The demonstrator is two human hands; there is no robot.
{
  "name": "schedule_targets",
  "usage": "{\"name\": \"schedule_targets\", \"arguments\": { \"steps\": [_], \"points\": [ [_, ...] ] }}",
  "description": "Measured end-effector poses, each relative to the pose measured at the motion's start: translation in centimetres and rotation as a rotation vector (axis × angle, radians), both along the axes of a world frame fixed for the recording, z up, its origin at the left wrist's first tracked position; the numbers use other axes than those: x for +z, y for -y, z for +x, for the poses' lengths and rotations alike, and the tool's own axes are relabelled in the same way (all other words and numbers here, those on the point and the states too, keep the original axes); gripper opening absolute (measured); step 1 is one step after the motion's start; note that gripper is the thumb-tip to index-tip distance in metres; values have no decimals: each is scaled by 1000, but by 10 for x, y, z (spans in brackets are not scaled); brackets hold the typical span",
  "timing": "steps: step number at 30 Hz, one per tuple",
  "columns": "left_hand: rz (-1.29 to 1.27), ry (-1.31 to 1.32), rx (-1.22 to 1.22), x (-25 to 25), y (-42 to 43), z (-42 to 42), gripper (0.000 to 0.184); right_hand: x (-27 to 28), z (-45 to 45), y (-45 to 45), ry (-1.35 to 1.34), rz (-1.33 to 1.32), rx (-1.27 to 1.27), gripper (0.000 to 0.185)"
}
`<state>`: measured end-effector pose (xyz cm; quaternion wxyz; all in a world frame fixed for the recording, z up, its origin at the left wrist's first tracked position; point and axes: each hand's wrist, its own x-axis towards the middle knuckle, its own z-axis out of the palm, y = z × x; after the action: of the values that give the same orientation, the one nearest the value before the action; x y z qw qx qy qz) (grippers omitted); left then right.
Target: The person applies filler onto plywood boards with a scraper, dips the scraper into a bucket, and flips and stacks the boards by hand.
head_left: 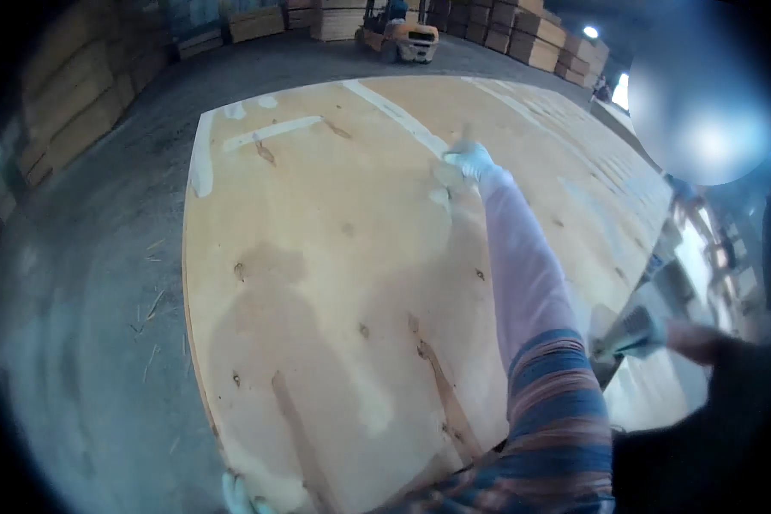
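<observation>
A large plywood sheet [334,223] with knots and dark streaks lies in front of me. My right hand [469,161], in a pale glove, reaches far across it. Its fingers are closed on a blurred flat tool that looks like a putty knife [447,175], held against the wood. A white filler strip [394,113] runs from there toward the far edge. Only the gloved fingers of my left hand [244,497] show, stretched out at the sheet's near left edge. Other white patches [270,133] mark the far left part.
At right, a co-worker's gloved hand [638,334] holds a flat, greyish tool by the sheet's edge. An orange forklift [409,38] stands beyond the far edge. Wood stacks [531,34] line the back and left. Splinters lie on the grey floor [120,308].
</observation>
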<state>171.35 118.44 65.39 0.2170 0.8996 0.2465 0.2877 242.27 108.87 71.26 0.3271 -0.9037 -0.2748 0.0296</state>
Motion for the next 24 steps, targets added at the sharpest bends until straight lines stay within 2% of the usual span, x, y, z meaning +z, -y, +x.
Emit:
{"name": "schedule_targets", "arguments": {
  "steps": [1, 4, 7, 10, 12, 13, 16, 18, 19, 20, 21, 24],
  "points": [
    [0, -22, 18, 4, 2, 3, 40, -9, 5, 2, -139, 154, 171, 30],
    [0, -40, 23, 9, 5, 11, 40, 1, -45, 15, -235, -29, 333, 27],
    [136, 87, -190, 17, 0, 19, 40, -11, -111, 90, -412, 307, 667, 25],
    [128, 156, -302, 0, -14, 2, 43, -10, -210, 139, -470, 356, 346, 25],
    [-70, 51, -294, -28, -21, -21, 51, -25, -246, 142, -42, 140, 391, 27],
    [-77, 100, -327, -32, -23, -24, 49, -31, -266, 140, 162, 24, 408, 28],
    [-135, 194, -426, -47, -30, -31, 48, -34, -342, 105, 13, 122, 19, 27],
    [-228, 185, -506, -56, -42, -47, 56, -17, -375, 107, -67, 66, -6, 25],
    [-351, 201, -556, -53, -53, -52, 65, -7, -387, 107, -107, 44, -16, 26],
    [-378, 216, -523, -47, -63, -50, 67, 6, -402, 99, -152, 20, -24, 27],
    [-407, 225, -489, -40, -70, -44, 69, 19, -419, 94, -190, 125, -115, 29],
    [-400, 193, -484, -45, -76, -21, 69, 19, -407, 72, -499, 828, -304, 22]
  ]
}}
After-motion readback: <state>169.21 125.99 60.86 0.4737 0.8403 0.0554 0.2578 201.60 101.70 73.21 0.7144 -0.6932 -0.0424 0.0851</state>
